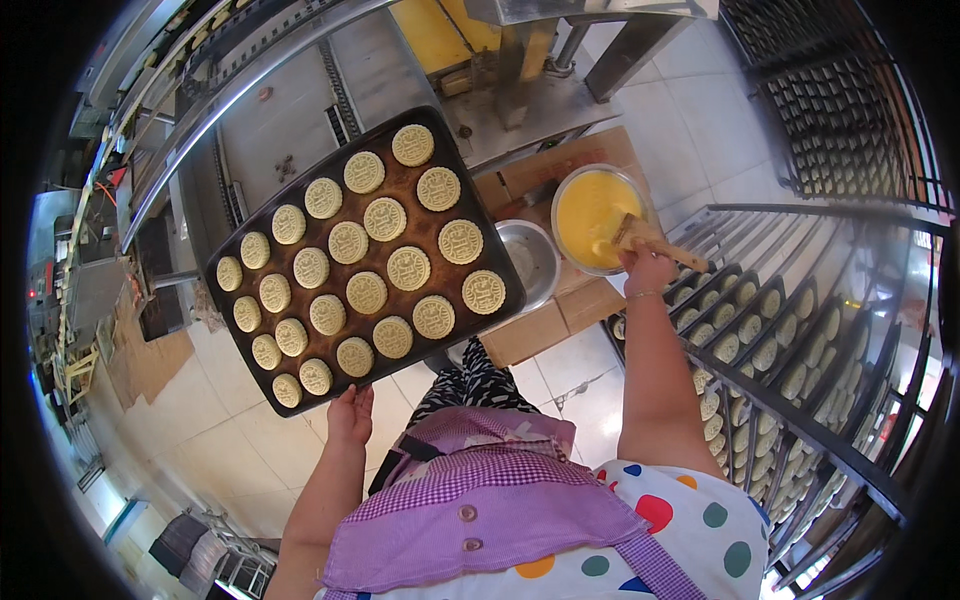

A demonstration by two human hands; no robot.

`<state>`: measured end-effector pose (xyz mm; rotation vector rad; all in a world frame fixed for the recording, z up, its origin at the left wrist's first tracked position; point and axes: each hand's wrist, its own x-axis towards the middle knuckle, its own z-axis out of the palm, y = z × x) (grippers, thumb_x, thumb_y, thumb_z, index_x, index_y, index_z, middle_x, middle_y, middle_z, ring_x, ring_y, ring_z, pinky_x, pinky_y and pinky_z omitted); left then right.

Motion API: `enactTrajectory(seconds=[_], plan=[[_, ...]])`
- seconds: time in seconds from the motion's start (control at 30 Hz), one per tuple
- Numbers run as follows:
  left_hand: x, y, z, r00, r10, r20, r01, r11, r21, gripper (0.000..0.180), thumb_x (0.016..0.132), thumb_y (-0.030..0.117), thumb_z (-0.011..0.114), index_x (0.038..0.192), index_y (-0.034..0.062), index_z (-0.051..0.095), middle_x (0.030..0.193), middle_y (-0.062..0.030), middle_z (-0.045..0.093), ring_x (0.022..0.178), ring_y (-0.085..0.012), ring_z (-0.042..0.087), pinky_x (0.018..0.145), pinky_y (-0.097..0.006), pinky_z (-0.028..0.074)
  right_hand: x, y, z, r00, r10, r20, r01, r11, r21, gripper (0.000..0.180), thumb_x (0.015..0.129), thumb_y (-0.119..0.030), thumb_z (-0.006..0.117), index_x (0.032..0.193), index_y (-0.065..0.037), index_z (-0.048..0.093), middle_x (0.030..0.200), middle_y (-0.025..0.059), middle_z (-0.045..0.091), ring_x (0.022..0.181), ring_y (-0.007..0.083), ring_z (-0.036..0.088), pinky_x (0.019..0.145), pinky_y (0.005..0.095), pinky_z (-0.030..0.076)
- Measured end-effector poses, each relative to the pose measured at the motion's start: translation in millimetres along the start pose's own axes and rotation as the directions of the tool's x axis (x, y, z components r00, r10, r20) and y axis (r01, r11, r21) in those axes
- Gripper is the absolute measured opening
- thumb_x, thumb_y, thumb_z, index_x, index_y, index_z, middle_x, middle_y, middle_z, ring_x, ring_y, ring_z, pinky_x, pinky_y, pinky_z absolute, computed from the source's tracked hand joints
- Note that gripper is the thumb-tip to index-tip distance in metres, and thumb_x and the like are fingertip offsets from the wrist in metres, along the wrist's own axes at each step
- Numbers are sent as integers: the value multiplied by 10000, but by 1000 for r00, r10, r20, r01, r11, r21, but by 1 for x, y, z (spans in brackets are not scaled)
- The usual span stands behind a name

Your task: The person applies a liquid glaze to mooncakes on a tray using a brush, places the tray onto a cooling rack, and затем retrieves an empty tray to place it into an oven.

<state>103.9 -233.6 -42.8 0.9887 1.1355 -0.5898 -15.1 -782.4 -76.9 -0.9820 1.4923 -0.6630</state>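
A dark baking tray lies tilted across the left and middle, bearing rows of round pale mooncakes with stamped tops. At its near edge, my left hand is closed on the rim, its fingers partly hidden there. To the right, my right hand grips a pastry brush by its wooden handle. The brush head is over a round bowl of yellow egg wash, with its bristles at the liquid.
A metal bowl sits beside the egg wash on cardboard. Behind the tray runs a metal conveyor machine. A tall rack with trays of mooncakes stands close on my right; another rack is at the far right.
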Motion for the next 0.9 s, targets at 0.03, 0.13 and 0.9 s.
enactTrajectory(seconds=[0.03, 0.13, 0.9], plan=[[-1, 0, 2, 1000, 20, -3, -20, 1000, 9, 170, 900, 22, 449, 1069, 3, 456, 1008, -132, 574, 884, -254, 602, 757, -330, 548, -14, -9, 4, 1000, 28, 10, -29, 996, 81, 352, 841, -38, 558, 1188, -62, 500, 944, 79, 609, 808, 212, 626, 508, 254, 532], [-3, -3, 5, 997, 71, 6, -71, 996, 44, 159, 910, 45, 442, 1060, -3, 468, 983, -131, 580, 859, -249, 601, 747, -325, 546, -32, 4, 6, 992, -121, 31, 122, 992, -18, 420, 847, -37, 537, 1256, -82, 456, 958, 98, 618, 825, 232, 635, 543, 277, 540], [-23, 87, -96, 960, -158, 232, -61, 691, 721, 119, 890, 64, 493, 1001, 49, 453, 930, -88, 590, 816, -202, 615, 661, -285, 498, -342, 37, 318, 577, 77, 813, -58, 997, -53, 533, 827, -18, 552, 1332, -98, 404, 1136, 75, 566, 885, 162, 599, 581, 249, 548]])
